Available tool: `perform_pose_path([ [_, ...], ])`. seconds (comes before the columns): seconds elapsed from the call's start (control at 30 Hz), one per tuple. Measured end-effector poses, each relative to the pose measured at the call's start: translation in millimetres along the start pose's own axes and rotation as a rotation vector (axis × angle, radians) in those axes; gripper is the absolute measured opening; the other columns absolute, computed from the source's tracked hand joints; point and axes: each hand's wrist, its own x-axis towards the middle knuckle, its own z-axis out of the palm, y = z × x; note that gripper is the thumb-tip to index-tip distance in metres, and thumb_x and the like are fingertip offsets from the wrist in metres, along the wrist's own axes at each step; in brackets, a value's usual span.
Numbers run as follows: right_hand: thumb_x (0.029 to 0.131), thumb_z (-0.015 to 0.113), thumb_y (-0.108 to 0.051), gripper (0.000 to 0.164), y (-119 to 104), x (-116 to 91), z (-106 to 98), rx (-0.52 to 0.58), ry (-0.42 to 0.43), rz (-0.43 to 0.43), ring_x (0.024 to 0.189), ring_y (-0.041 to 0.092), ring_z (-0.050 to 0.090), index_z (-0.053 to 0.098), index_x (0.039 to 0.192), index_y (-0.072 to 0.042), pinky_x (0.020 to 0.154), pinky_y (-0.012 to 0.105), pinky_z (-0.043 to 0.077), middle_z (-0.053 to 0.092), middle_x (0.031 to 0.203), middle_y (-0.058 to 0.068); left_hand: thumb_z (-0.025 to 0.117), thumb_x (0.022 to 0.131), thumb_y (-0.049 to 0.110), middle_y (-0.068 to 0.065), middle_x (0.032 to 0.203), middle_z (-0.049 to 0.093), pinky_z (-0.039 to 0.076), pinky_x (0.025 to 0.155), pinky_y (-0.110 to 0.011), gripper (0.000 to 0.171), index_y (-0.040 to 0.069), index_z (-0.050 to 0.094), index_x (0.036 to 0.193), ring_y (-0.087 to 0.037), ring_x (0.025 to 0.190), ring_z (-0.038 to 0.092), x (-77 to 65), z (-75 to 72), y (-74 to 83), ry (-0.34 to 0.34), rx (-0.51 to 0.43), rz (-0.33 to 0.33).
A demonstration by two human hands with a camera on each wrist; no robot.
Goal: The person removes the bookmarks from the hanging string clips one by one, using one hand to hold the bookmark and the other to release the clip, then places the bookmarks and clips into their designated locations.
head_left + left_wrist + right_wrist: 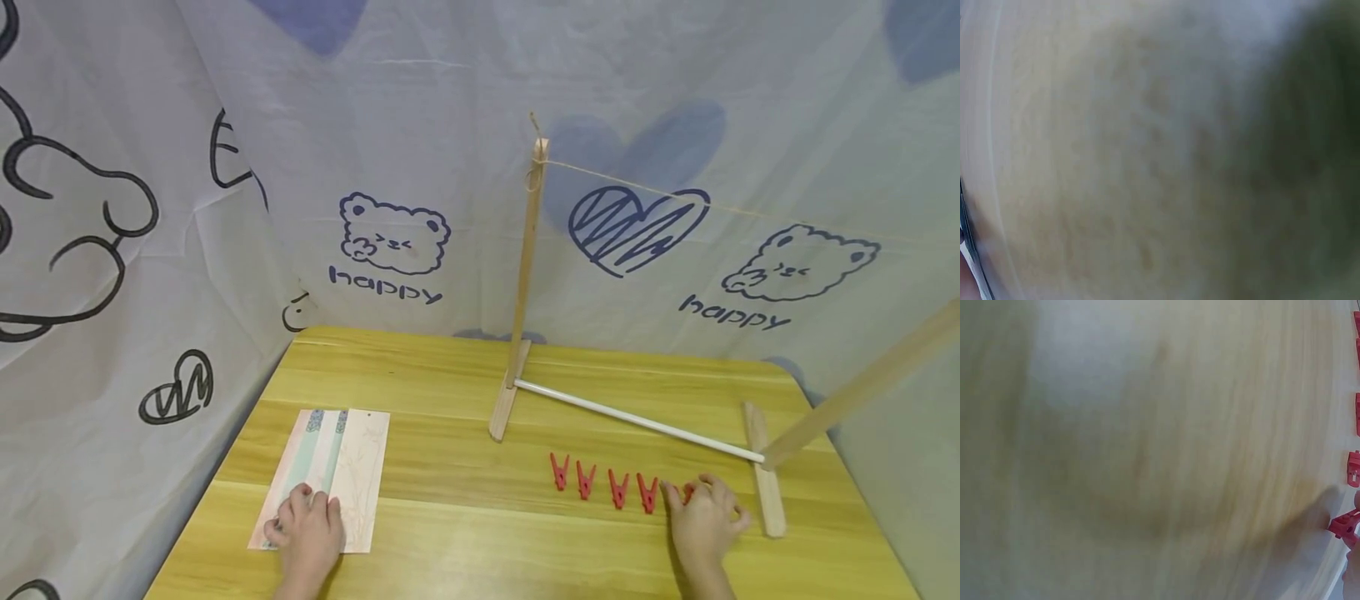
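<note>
Pale pink and green printed paper cards (362, 475) lie side by side at the table's left. My left hand (309, 529) rests on their lower part, its fingers bent loosely over them and hiding some of the print. At the right, my right hand (703, 521) pinches a red clothespin (1344, 526) between thumb and finger, close over the table; in the head view the hand covers most of it. Several more red clothespins (618, 489) lie in a row just left of that hand.
Behind the clothespins stands a wooden frame with a left post (527, 267), a right post (862, 387), a white bottom rod (637, 419) and a thin string (645, 187) across the top. A printed curtain (465, 100) hangs behind the yellow wooden table (450, 517).
</note>
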Motion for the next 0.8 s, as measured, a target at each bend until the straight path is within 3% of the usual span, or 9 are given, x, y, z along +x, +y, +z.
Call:
perform_pose_path([
  [0.8, 0.071, 0.077, -0.022, 0.035, 4.2, -2.7, 12.8, -0.011, 0.075, -0.026, 0.1, 0.037, 0.045, 0.061, 0.076, 0.008, 0.089, 0.056, 0.019, 0.057, 0.105, 0.023, 0.042, 0.094, 0.021, -0.026, 0.114, 0.036, 0.009, 0.085, -0.063, 0.029, -0.004, 0.05, 0.081, -0.044, 0.107, 0.028, -1.3, 5.0, 2.6, 0.007, 0.053, -0.008],
])
